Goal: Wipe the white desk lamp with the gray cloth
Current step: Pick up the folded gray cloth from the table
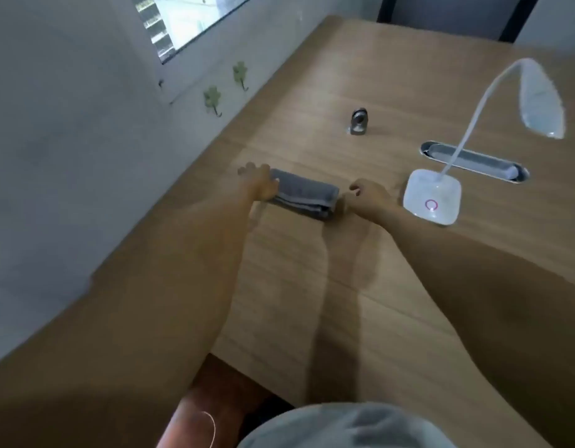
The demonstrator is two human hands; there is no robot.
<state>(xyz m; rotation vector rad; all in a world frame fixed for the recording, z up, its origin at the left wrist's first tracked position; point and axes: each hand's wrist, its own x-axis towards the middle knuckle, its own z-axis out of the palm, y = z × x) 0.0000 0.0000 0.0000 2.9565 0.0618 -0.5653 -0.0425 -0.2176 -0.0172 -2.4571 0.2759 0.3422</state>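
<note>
Your left hand (260, 185) covers the near end of the folded cloth (307, 197), so you cannot tell how firmly it grips. Your right hand (371, 200) is blurred; its fingertips curl out of sight. The small metal object (358, 121) on the table (312, 286) is too blurred to identify.

The left hand (261, 185) rests its grip on one end of the folded gray cloth (304, 197); the right hand (370, 198), fingers curled, sits between cloth and white desk lamp (433, 197) on the worktop (312, 270).

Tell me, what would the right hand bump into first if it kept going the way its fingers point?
Probably the gray cloth. The right hand points left at the cloth's near end, almost touching it.
</note>
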